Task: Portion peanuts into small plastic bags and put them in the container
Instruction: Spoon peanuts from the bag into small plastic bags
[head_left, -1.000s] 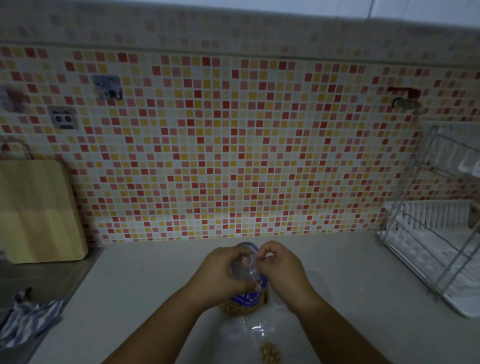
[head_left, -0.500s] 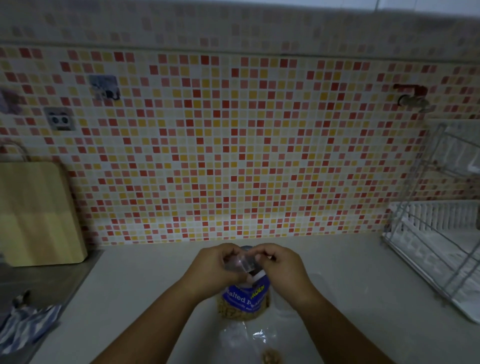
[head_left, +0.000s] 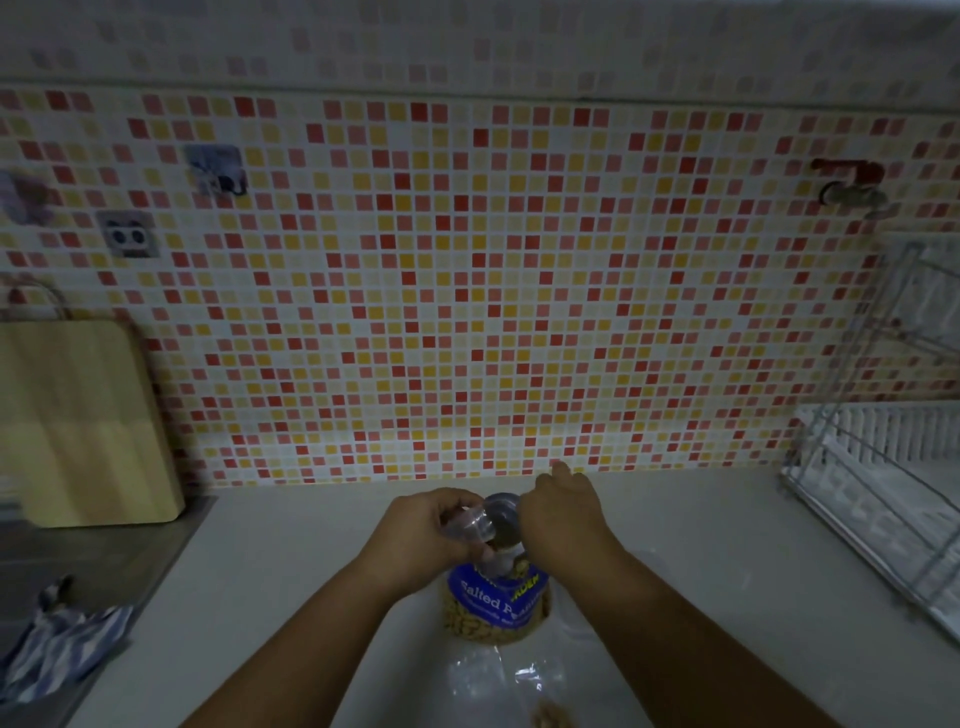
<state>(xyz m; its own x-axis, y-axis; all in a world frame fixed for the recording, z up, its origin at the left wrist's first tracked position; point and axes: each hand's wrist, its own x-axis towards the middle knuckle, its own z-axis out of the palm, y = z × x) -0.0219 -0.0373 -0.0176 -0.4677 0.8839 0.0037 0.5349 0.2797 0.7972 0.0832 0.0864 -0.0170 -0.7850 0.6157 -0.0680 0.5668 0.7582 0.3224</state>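
Observation:
A clear bag of salted peanuts (head_left: 496, 610) with a blue label stands upright on the pale counter (head_left: 291, 571), low in the middle of the view. My left hand (head_left: 421, 535) grips the bunched clear plastic at its top from the left. My right hand (head_left: 563, 517) is at the bag's open mouth from the right, fingers pinching the rim. Nearer to me, small clear plastic bags (head_left: 511, 680) lie flat on the counter, one with a few peanuts (head_left: 550, 714) in it. No container is visible.
A wooden chopping board (head_left: 78, 421) leans on the tiled wall at the left, beside a steel sink surface (head_left: 78, 561) with a striped cloth (head_left: 57, 649). A wire dish rack (head_left: 893, 493) over a white tray stands at the right.
The bag's mouth has been pulled wider between my hands, and my right hand has shifted a little to the right and up. The view has tilted slightly.

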